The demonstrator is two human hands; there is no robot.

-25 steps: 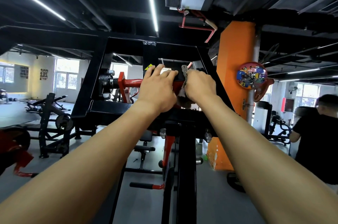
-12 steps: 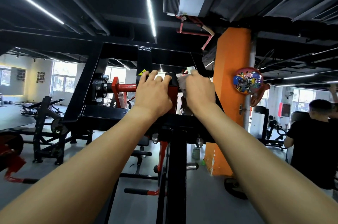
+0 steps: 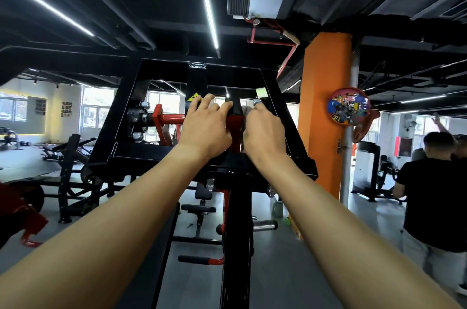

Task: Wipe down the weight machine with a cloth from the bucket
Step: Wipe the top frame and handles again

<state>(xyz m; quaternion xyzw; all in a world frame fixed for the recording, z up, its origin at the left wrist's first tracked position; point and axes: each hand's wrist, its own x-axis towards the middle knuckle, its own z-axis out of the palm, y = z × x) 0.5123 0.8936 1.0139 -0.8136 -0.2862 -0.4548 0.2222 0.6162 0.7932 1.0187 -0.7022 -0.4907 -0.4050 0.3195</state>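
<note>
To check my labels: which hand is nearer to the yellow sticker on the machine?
Left. The left hand reaches right beside the yellow sticker; the right hand is farther right, beyond the black post.

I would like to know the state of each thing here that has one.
left hand: open, fingers resting on the weight machine
right hand: curled round the cloth
cloth: bunched, mostly hidden by the right hand
ceiling light strip: lit
</note>
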